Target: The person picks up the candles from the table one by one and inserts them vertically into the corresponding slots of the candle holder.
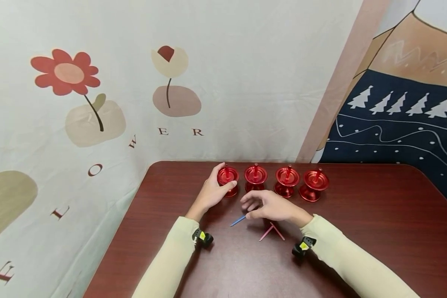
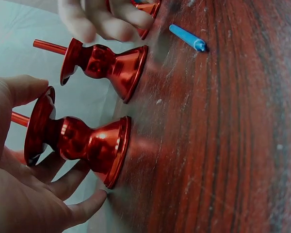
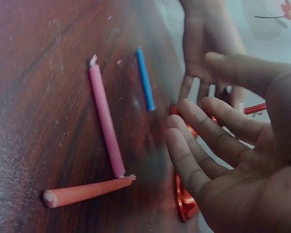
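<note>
The leftmost red holder (image 1: 229,188) stands upright near the table's far edge, held by the left hand (image 1: 213,191), with the thumb at its dish and the fingers curled round the other side. Just to its right, the right hand (image 1: 273,205) hovers with nothing in it, fingers loosely bent and apart, near the blue candle (image 1: 237,221), which lies on the table (image 1: 368,215). Nearer the person lie a pink candle (image 3: 105,121) and an orange candle (image 3: 89,190), ends meeting or nearly so, while three other holders (image 1: 284,190) continue the row rightward before a flower-printed cloth (image 1: 253,82).
</note>
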Available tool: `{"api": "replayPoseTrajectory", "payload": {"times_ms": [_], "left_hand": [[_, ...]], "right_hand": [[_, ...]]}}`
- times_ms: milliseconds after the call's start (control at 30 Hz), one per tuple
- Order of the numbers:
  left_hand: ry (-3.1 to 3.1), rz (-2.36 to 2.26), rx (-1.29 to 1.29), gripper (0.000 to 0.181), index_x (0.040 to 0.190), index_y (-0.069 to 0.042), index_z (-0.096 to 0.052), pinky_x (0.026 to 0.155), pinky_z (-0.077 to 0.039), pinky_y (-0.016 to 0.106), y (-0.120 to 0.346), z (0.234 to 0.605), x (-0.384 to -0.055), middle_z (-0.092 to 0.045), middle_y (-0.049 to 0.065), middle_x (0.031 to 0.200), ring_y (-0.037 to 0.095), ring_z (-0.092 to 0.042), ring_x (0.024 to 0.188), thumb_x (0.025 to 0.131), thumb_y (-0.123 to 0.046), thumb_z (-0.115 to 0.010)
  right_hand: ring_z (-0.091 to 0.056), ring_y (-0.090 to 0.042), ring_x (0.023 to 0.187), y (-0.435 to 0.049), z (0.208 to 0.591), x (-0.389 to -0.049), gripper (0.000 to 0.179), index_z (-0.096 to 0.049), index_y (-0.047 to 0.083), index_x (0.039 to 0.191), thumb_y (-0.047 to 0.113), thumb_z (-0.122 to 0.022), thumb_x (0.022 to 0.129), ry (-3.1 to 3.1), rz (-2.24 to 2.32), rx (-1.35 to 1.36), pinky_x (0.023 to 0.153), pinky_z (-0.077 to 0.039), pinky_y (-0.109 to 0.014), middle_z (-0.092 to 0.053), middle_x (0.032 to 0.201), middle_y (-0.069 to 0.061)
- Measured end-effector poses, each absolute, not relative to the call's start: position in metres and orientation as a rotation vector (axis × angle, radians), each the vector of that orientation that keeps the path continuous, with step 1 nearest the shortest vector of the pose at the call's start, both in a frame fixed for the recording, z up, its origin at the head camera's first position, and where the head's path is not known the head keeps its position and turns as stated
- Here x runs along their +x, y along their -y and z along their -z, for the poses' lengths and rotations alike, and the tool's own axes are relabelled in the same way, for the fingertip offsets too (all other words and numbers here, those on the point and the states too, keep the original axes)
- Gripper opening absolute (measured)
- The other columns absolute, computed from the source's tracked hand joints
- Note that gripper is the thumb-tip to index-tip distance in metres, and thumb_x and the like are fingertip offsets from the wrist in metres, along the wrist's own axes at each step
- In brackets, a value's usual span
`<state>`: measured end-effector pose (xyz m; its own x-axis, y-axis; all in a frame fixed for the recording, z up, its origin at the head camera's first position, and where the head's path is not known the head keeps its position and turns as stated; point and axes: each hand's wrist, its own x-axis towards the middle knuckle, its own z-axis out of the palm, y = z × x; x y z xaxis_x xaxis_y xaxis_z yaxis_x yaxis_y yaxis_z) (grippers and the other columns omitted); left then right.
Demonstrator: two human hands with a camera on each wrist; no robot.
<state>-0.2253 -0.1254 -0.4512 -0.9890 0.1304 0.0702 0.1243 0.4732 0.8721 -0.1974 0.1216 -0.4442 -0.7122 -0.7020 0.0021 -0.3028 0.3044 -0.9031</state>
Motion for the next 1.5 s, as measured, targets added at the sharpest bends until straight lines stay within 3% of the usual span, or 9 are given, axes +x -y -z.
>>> {"api": "replayPoseTrajectory", "payload": {"times_ms": [100, 367, 567, 767, 967, 1067, 1200, 1500], "left_hand": [[-2.685, -1.58, 0.226, 0.081, 0.169, -0.012, -0.038, 0.114, -0.048, 0.06, 0.126, 0.452, -0.225, -0.06, 0.024, 0.153, 0.04, -0.058, 0.14, 0.101, -0.03, -0.078], [-2.678, -1.575, 0.239, 0.081, 0.169, -0.013, -0.039, 0.114, -0.048, 0.061, 0.129, 0.455, -0.226, -0.06, 0.024, 0.153, 0.04, -0.059, 0.14, 0.101, -0.034, -0.078], [-2.762, -1.488, 0.307, 0.083, 0.168, -0.016, -0.04, 0.106, -0.054, 0.055, 0.139, 0.487, -0.246, -0.064, 0.022, 0.148, 0.036, -0.063, 0.133, 0.101, -0.048, -0.077], [-2.706, -1.548, 0.299, 0.085, 0.169, -0.018, -0.04, 0.107, -0.052, 0.06, 0.139, 0.485, -0.241, -0.064, 0.022, 0.149, 0.038, -0.062, 0.135, 0.099, -0.048, -0.079], [-2.728, -1.516, 0.281, 0.086, 0.169, -0.024, -0.04, 0.104, -0.055, 0.048, 0.141, 0.493, -0.245, -0.066, 0.013, 0.148, 0.026, -0.063, 0.133, 0.098, -0.049, -0.081], [-2.729, -1.519, 0.302, 0.087, 0.169, -0.024, -0.039, 0.102, -0.056, 0.049, 0.142, 0.5, -0.249, -0.066, 0.013, 0.147, 0.026, -0.064, 0.132, 0.098, -0.049, -0.081], [-2.75, -1.501, 0.324, 0.086, 0.169, -0.021, -0.04, 0.1, -0.058, 0.048, 0.144, 0.507, -0.252, -0.067, 0.015, 0.145, 0.028, -0.066, 0.129, 0.098, -0.049, -0.081], [-2.701, -1.567, 0.369, 0.082, 0.165, -0.015, -0.045, 0.107, -0.055, 0.054, 0.141, 0.477, -0.231, -0.065, 0.023, 0.145, 0.036, -0.065, 0.132, 0.099, -0.046, -0.081]], "right_hand": [[-0.077, -0.022, 0.103, -0.117, 0.449, -0.204, 0.039, -0.072, -0.004, 0.127, 0.005, -0.084, 0.09, -2.2, 1.318, -0.899, 0.089, -0.061, -0.027, -0.08, 0.114, -0.01], [-0.072, -0.009, 0.085, -0.108, 0.454, -0.21, 0.031, -0.077, -0.001, 0.113, -0.004, -0.086, 0.084, -2.277, 1.174, -1.003, 0.073, -0.062, -0.026, -0.077, 0.095, -0.002], [-0.066, -0.001, 0.076, -0.103, 0.452, -0.21, 0.028, -0.079, 0.004, 0.105, -0.001, -0.091, 0.081, -2.38, 1.051, -1.081, 0.072, -0.057, -0.022, -0.074, 0.085, 0.004], [-0.065, -0.001, 0.073, -0.099, 0.457, -0.214, 0.022, -0.078, 0.01, 0.095, -0.001, -0.09, 0.08, -2.406, 0.981, -1.177, 0.068, -0.056, -0.025, -0.07, 0.078, 0.01], [-0.062, 0.002, 0.068, -0.102, 0.489, -0.23, 0.017, -0.076, 0.02, 0.089, 0.006, -0.081, 0.08, -2.464, 0.892, -1.35, 0.065, -0.053, -0.022, -0.068, 0.074, 0.016], [-0.06, 0.003, 0.066, -0.099, 0.469, -0.22, 0.019, -0.076, 0.018, 0.086, 0.002, -0.075, 0.076, -2.458, 0.854, -1.304, 0.064, -0.053, -0.024, -0.068, 0.071, 0.014], [-0.059, 0.004, 0.065, -0.095, 0.449, -0.208, 0.019, -0.076, 0.014, 0.084, 0.0, -0.079, 0.072, -2.479, 0.795, -1.265, 0.065, -0.053, -0.025, -0.067, 0.068, 0.015], [-0.055, 0.004, 0.065, -0.102, 0.452, -0.212, 0.013, -0.075, 0.016, 0.078, 0.005, -0.081, 0.074, -2.536, 0.904, -1.374, 0.061, -0.049, -0.022, -0.061, 0.068, 0.019]]}}
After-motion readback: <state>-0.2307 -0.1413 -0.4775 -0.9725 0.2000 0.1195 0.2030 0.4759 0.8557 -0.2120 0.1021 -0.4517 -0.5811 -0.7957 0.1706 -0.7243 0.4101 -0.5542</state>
